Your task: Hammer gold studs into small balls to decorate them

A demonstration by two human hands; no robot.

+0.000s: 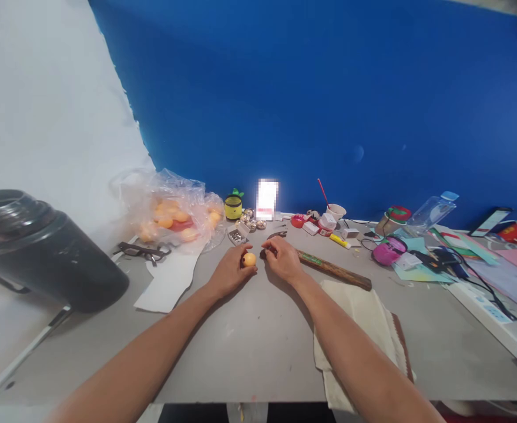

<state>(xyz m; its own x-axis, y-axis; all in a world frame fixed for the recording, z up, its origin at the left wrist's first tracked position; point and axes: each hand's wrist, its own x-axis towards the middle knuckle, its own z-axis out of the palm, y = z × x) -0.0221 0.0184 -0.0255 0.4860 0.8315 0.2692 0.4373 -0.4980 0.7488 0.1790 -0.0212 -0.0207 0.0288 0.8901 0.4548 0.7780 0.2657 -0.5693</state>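
In my left hand (231, 273) sits a small yellow-orange ball (249, 259) with a dark spot on its side, held between thumb and fingers just above the table. My right hand (281, 258) is closed over the head end of a claw hammer (335, 270). The fingers bend around its dark striking end, and the claw shows beyond the knuckles. The hammer's wooden handle points right along the table. Just beyond my left hand stands a small open box (237, 236) of little metal pieces. Several shiny metallic balls (252, 224) are gathered behind it.
At left are a large dark flask (47, 252), black glasses (146, 251) on white paper (170, 285), and a plastic bag (170, 202) of orange balls. A cream cloth (355, 320) lies under my right forearm. Rightward are a glue tube (338, 241), bottle (432, 214) and power strip (483, 308).
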